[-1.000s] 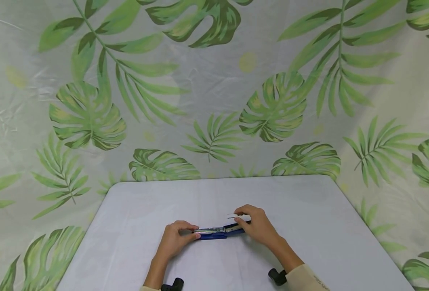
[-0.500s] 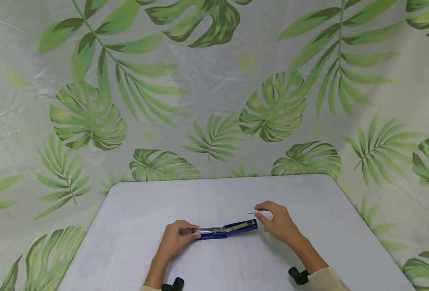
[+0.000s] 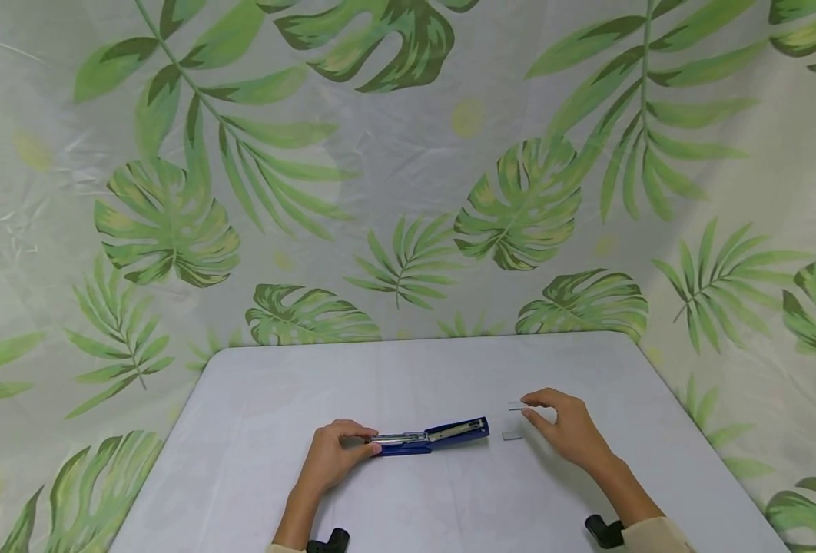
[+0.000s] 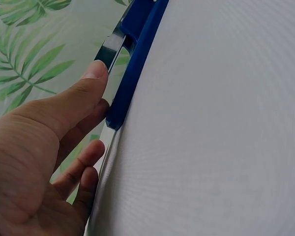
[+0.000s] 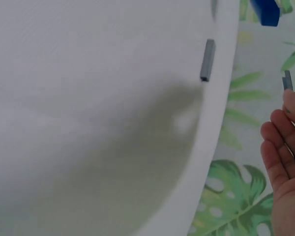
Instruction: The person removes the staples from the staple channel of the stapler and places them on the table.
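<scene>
A blue stapler [image 3: 458, 432] lies opened out on the white table, its metal magazine showing. At its left end my left hand [image 3: 328, 458] pinches the metal part between thumb and fingers; the left wrist view has the thumb on top of the stapler [image 4: 130, 73]. To the right, my right hand [image 3: 575, 435] holds a strip of staples [image 3: 515, 408] by its end, raised above the table. That staple strip [image 5: 287, 81] pokes out past the fingertips in the right wrist view. A second strip of staples [image 3: 512, 435] lies on the table between the stapler and my right hand.
The white-covered table [image 3: 297, 384] has rounded far corners. Behind it hangs a leaf-patterned sheet [image 3: 408, 177]. Black camera mounts [image 3: 603, 530] sit at both wrists.
My right hand has moved right, away from over the stapler, carrying its staple strip. The strip on the table has come into full view. My left hand and the stapler stay put.
</scene>
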`<state>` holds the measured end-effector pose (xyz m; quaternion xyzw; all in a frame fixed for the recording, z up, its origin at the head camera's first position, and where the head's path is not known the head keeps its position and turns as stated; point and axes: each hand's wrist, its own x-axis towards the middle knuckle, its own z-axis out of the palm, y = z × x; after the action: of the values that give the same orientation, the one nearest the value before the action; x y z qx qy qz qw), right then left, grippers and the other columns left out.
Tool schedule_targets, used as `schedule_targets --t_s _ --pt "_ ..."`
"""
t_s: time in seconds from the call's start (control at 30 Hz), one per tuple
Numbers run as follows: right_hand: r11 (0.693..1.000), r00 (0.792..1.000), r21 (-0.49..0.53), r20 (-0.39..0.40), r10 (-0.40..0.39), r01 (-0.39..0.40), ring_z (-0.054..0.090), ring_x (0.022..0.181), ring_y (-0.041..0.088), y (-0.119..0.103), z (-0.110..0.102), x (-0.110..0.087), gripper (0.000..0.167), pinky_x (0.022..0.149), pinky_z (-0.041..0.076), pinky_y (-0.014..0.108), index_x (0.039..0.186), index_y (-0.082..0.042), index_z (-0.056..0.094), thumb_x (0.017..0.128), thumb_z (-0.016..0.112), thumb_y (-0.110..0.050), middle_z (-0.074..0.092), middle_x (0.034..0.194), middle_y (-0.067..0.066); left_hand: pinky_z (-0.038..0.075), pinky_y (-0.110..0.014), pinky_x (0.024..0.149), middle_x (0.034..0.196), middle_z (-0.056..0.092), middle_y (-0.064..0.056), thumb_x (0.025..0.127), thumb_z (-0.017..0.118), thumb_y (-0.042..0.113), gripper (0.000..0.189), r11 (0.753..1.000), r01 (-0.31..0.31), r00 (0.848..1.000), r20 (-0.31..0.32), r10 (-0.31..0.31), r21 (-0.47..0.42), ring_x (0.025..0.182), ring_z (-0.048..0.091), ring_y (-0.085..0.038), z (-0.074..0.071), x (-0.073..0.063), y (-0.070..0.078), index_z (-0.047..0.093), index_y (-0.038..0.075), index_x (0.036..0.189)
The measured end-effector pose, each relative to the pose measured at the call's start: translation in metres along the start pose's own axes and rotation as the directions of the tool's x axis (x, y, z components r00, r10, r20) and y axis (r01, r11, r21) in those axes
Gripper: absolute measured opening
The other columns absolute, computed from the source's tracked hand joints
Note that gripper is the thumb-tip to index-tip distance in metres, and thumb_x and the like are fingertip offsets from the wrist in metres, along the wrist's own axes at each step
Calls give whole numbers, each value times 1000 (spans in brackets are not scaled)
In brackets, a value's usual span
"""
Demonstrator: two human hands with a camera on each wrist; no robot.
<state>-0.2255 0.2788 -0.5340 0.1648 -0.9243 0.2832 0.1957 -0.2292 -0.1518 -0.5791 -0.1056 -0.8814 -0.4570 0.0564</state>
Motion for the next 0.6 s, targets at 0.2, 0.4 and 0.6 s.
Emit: schedule_targets --t_s 0.2,0.4,0.6 --pt "1000 1000 -10 -15 7 -7 72 94 25 13 -4 -11 18 82 58 51 109 -10 77 91 79 -12 77 104 1 52 -44 100 95 74 21 76 92 37 20 1000 -5 1000 -1 5 6 106 69 -12 0 1 -2 83 35 94" --pt "997 997 0 21 74 -74 72 96 28 23 -9 -19 18 86 57 53 109 -9 77 92 78 -12 78 104 3 52 -44 100 95 74 21 76 92 37 20 1000 -4 1000 4 4 -3 107 69 -12 0 1 -3 83 34 94" --pt "990 986 -6 88 144 -144 74 96 33 37 -8 -27 17 86 58 52 108 -10 78 92 78 -14 78 100 3 52 -43 100 94 73 22 76 92 36 20 1000 -3 1000 4 3 0 106 69 -12 1 0 -3 82 35 94"
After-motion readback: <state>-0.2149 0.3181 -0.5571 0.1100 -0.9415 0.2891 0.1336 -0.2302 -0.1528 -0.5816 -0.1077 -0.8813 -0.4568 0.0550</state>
